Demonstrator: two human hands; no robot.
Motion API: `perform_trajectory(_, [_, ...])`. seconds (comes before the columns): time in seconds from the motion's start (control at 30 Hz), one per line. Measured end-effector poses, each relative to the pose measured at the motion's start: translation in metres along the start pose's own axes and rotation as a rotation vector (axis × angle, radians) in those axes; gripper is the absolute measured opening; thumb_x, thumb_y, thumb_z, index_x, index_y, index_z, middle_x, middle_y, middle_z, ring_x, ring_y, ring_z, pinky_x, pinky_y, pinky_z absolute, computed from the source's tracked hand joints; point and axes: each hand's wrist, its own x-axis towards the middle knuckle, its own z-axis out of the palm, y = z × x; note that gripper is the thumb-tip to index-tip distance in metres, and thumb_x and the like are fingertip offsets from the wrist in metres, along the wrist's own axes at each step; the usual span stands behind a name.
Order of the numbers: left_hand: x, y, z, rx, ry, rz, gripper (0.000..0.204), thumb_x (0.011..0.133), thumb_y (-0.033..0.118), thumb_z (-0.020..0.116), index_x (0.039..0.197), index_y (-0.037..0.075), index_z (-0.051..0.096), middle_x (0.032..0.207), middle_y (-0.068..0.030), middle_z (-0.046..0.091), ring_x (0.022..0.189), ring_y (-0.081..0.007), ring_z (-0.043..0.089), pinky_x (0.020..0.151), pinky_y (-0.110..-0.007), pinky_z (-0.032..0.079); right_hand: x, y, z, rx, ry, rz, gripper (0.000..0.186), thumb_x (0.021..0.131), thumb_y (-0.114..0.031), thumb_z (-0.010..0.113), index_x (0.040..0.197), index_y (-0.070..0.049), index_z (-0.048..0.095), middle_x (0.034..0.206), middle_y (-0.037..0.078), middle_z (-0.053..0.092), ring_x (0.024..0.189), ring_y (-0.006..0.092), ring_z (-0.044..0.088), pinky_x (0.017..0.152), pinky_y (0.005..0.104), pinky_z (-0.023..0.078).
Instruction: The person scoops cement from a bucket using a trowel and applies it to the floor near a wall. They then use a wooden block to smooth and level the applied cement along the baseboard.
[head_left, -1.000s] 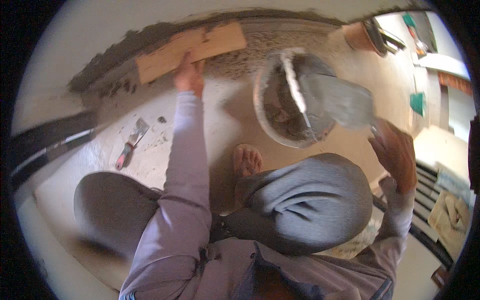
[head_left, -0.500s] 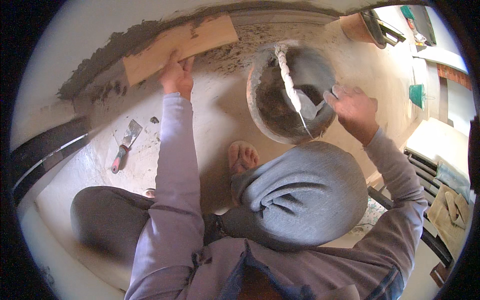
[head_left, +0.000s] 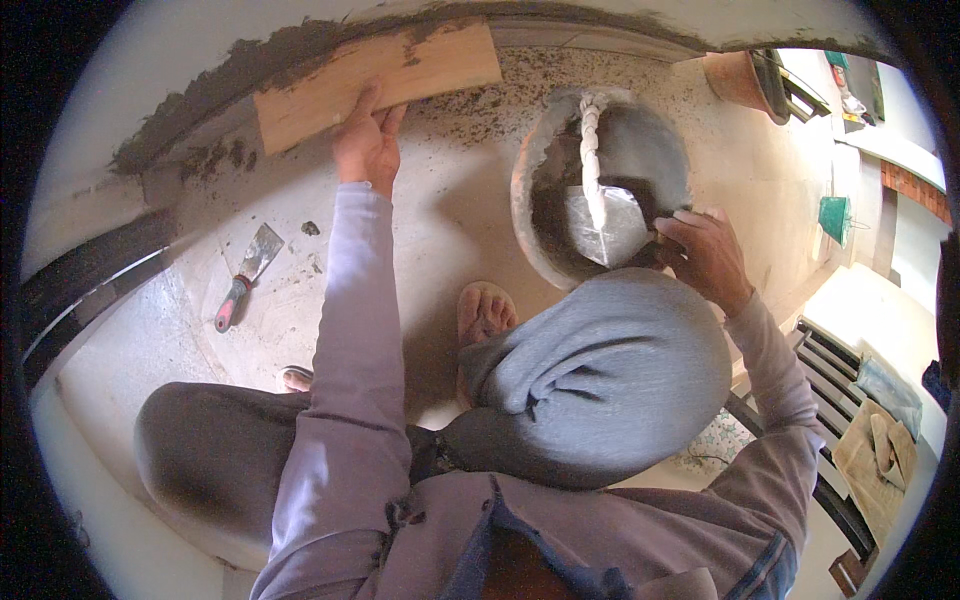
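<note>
My left hand (head_left: 368, 145) holds a flat wooden board (head_left: 380, 85) by its lower edge, thumb and fingers gripping it. The board lies up against the edge of a wall strip with dark wet mortar (head_left: 215, 95). On the right, my right hand (head_left: 705, 250) is closed at the rim of a round mortar bucket (head_left: 520, 190), beside the metal blade of a trowel (head_left: 605, 230); its handle is hidden in the fingers. The blade rests inside the bucket, under a whitish twisted rope handle (head_left: 590, 140). Dark mortar coats the bucket's inside.
A scraper with a red and black handle (head_left: 245, 280) lies on the floor at left, near a small mortar lump (head_left: 310, 228). Mortar crumbs dot the floor by the wall. A brown pot (head_left: 740, 85) stands far right; a slatted black bench (head_left: 830, 390) holds cloths.
My right hand has come lower and nearer to me, and the trowel blade has turned flatter, showing its broad face in the bucket. The left hand keeps its hold on the board.
</note>
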Motion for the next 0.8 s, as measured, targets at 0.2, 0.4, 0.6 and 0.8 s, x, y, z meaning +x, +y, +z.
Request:
perform_trajectory(0.2, [-0.002,0.002,-0.003,0.018,0.013,-0.032,0.039,0.088,0.009,0.063,0.125,0.01,0.05,0.124,-0.0075,0.056,0.116,-0.0259,0.053,0.098,-0.042,0.047,-0.019,-0.012,-0.002,0.22,-0.016,0.112,0.031,0.072,-0.022,0.073,0.1,-0.012,0.066,0.087,0.005,0.066,0.078,0.0256,0.06,0.075,0.0369,0.036])
perform_trajectory(0.4, [0.013,-0.002,-0.014,0.034,-0.08,-0.07,0.034,0.091,0.008,0.057,0.124,0.009,0.048,0.121,-0.009,0.058,0.114,-0.0248,0.056,0.094,-0.038,0.052,-0.044,-0.011,0.019,0.43,0.07,0.186,0.034,0.07,-0.023,0.077,0.097,-0.007,0.064,0.078,0.005,0.062,0.07,0.0265,0.056,0.072,0.0367,0.037])
perform_trajectory(0.6, [0.016,-0.01,-0.024,0.014,-0.088,-0.011,0.035,0.091,0.01,0.058,0.124,0.012,0.049,0.121,-0.0071,0.058,0.111,-0.0245,0.057,0.094,-0.043,0.05,-0.079,-0.012,0.041,0.38,0.223,0.265,0.036,0.067,-0.018,0.079,0.095,-0.004,0.063,0.082,0.011,0.061,0.069,0.0293,0.056,0.074,0.0399,0.041])
perform_trajectory(0.8, [-0.008,-0.001,-0.002,0.02,0.043,-0.02,0.036,0.091,0.013,0.059,0.125,0.013,0.049,0.122,-0.0046,0.056,0.106,-0.0227,0.057,0.086,-0.037,0.052,-0.072,-0.025,-0.032,0.671,0.244,0.575,0.027,0.076,-0.018,0.07,0.093,0.001,0.06,0.082,0.007,0.06,0.075,0.014,0.055,0.066,0.0284,0.045])
